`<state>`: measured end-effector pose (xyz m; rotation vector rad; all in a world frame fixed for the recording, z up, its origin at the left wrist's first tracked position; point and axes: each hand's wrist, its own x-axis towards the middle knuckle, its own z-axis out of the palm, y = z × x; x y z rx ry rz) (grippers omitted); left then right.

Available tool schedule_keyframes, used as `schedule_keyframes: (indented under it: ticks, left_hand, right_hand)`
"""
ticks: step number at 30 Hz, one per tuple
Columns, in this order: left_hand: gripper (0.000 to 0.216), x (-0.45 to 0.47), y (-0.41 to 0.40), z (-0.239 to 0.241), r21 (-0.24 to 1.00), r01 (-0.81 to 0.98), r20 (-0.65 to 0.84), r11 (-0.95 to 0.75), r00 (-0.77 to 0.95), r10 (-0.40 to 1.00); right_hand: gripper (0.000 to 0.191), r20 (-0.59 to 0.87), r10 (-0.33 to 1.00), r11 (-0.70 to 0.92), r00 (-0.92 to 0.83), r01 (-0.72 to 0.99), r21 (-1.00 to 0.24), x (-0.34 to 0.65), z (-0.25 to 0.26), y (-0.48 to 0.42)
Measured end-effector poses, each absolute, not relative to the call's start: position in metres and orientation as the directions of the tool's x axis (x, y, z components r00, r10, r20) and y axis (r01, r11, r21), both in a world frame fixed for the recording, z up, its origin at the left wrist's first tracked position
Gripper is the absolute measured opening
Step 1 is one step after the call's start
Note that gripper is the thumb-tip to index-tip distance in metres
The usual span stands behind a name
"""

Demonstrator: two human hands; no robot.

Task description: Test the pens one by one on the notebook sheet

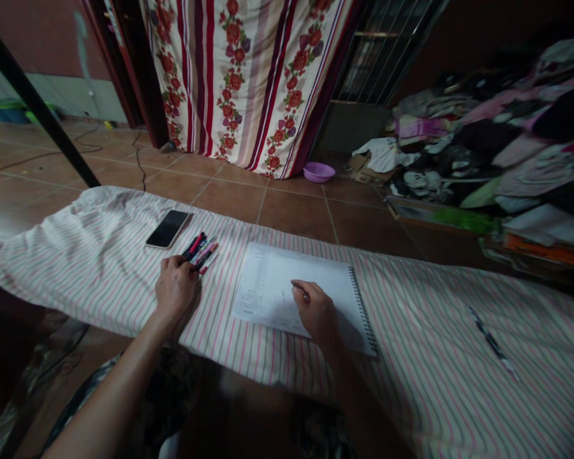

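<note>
A bundle of several pens and markers [205, 248] lies on the striped cloth [277, 363], and my left hand [176, 287] has its curled fingers closed on the near ends of it. To the right is a spiral-bound notebook [272, 268], its coil along the right edge and its white face up with faint print at the left. My right hand [319, 312] rests on the notebook with the fingers bent together. Whatever those fingers pinch, if anything, is too dark to name. A phone [169, 229] with a dark screen lies beyond my left hand.
A dark patterned pen [493, 343] lies apart on the cloth at the right. On the tiled floor beyond are a purple basin [318, 172], a floral curtain [249, 83] and a heap of clothes [497, 140]. A black pole [38, 102] slants down at the left.
</note>
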<state>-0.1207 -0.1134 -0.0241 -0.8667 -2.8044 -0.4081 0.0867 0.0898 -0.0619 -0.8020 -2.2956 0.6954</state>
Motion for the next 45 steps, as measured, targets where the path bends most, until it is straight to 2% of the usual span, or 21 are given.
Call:
schedule_keyframes:
  ticks: [18, 33, 36, 41, 45]
  left_hand:
    - [0.025, -0.120, -0.109, -0.023, 0.153, 0.548, 0.235, 0.822, -0.828, 0.509]
    - [0.026, -0.118, -0.104, -0.020, 0.154, 0.495, 0.316, 0.855, -0.845, 0.432]
    - [0.026, -0.117, -0.102, -0.018, 0.191, 0.472, 0.299, 0.860, -0.863, 0.407]
    - [0.029, -0.114, -0.100, -0.012, 0.326, 0.373, 0.207, 0.868, -0.925, 0.319]
    - [0.030, -0.112, -0.098, -0.011, 0.436, 0.384, 0.247, 0.814, -0.921, 0.302]
  right_hand:
    - [0.028, 0.377, 0.685, 0.685, -0.624, 0.375, -0.625, 0.085, -0.062, 0.090]
    - [0.027, 0.382, 0.685, 0.683, -0.621, 0.365, -0.632, 0.085, -0.061, 0.090]
    - [0.028, 0.380, 0.686, 0.683, -0.620, 0.370, -0.629, 0.085, -0.061, 0.090]
    - [0.028, 0.380, 0.685, 0.683, -0.622, 0.365, -0.632, 0.085, -0.061, 0.091]
    - [0.029, 0.384, 0.684, 0.686, -0.620, 0.369, -0.627, 0.085, -0.060, 0.091]
